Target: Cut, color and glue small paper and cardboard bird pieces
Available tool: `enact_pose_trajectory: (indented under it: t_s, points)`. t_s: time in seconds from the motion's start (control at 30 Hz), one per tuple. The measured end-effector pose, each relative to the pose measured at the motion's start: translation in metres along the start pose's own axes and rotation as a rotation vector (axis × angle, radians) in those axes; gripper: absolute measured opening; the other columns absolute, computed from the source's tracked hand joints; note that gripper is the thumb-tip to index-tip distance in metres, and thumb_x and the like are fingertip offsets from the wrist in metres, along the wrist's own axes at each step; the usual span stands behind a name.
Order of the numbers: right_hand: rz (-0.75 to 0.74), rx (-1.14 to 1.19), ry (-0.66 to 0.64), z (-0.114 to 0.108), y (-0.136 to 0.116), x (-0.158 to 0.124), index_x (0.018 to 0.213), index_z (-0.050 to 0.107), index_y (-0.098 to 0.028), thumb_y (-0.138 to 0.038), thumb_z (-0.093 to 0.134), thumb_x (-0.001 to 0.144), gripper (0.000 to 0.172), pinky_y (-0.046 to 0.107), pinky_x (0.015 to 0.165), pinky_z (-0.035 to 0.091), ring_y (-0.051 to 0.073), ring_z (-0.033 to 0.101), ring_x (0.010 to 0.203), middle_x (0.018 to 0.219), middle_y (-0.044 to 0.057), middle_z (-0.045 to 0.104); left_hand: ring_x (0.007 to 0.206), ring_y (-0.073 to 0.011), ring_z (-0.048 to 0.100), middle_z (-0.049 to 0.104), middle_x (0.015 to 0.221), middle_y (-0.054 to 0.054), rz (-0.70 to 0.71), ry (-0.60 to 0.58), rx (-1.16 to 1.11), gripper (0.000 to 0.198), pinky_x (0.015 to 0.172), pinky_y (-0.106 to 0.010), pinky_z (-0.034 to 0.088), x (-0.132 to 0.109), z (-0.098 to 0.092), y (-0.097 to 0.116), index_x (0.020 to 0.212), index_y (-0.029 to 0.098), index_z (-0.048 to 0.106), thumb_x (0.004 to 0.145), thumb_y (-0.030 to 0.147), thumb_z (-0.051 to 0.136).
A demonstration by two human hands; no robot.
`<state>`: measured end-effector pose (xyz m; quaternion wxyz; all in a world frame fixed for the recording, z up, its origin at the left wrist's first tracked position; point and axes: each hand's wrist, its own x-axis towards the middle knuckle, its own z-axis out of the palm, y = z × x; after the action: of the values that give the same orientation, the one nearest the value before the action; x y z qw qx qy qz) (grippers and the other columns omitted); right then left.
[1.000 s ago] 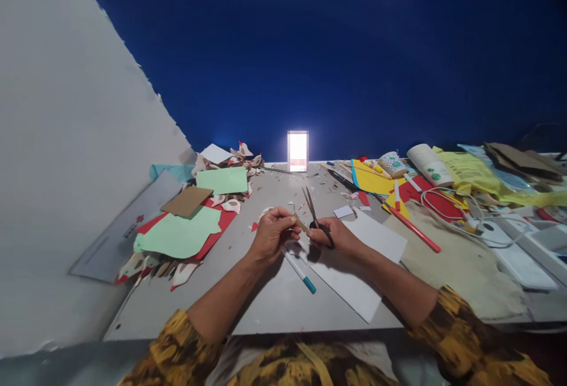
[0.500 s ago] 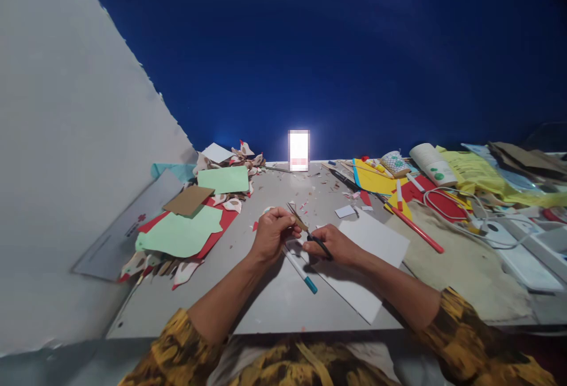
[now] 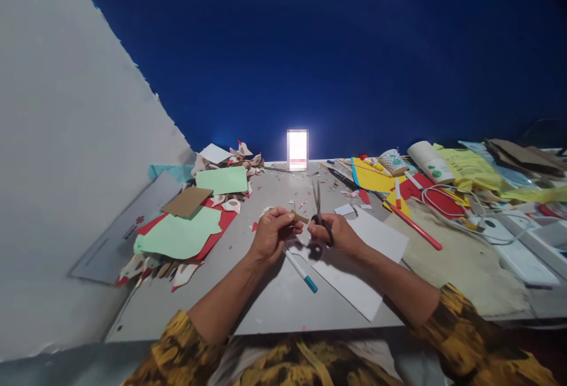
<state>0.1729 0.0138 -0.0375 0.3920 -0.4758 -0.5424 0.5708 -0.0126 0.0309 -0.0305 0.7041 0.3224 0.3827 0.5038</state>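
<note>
Between the fingertips of my left hand [image 3: 275, 233] is a small strip of brown paper [image 3: 300, 217]. Black-handled scissors [image 3: 317, 200] sit in my right hand [image 3: 339, 234], whose fingers go round the handles. Their blades point up and away from me, slightly parted, just right of the brown strip and apart from it. Below my hands a white marker with a teal cap [image 3: 301, 271] lies on the grey table [image 3: 266, 309]. A sheet of white paper [image 3: 349, 279] lies partly under my right forearm.
To the left are green paper [image 3: 181, 232], a brown card [image 3: 186, 201] and piled bird-shaped cutouts [image 3: 188, 271]. On the right lie a red marker [image 3: 416, 227], a white cable [image 3: 427, 200], a paper cup [image 3: 430, 161] and yellow paper [image 3: 376, 179]. A bright blurred screen [image 3: 297, 149] stands at the back.
The scissors have come away from the brown paper strip, swinging upright and to the right. My left hand stays about where it was, still pinching the strip.
</note>
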Motion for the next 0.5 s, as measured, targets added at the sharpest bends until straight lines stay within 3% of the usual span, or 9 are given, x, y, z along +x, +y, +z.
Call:
enact_pose_trajectory:
  t_s: [0.13,0.3,0.5]
  points:
    - [-0.031,0.025,0.124,-0.0041,-0.0061,0.0008,0.075,0.070,-0.016,-0.043,0.078,0.070,0.028,0.030,0.059,0.042,0.015,0.052,0.058,0.066,0.004,0.066,0.058,-0.0133,0.066,0.068,0.061,-0.001,-0.005,0.007,-0.009,0.027,0.058,-0.023,0.054,0.0005,0.0002,-0.0018,0.069,0.015,0.063,0.058,0.022,0.087]
    - [-0.084,-0.029,0.092,-0.0027,-0.0028,0.0004,0.067,0.065,-0.017,-0.041,0.074,0.071,0.026,0.029,0.058,0.042,0.015,0.053,0.057,0.059,0.003,0.065,0.058,-0.0133,0.066,0.070,0.064,-0.004,-0.019,-0.032,0.017,0.027,0.058,-0.023,0.055,-0.0017,0.0033,-0.0074,0.068,0.015,0.063,0.060,0.024,0.087]
    - [-0.080,-0.037,0.158,-0.0049,-0.0016,0.0042,0.062,0.064,-0.017,-0.042,0.072,0.069,0.027,0.027,0.055,0.038,0.013,0.049,0.054,0.056,0.002,0.062,0.061,-0.0141,0.067,0.071,0.071,-0.006,-0.059,-0.089,-0.004,0.028,0.057,-0.023,0.054,-0.0048,0.0062,-0.0064,0.077,0.013,0.068,0.065,0.029,0.088]
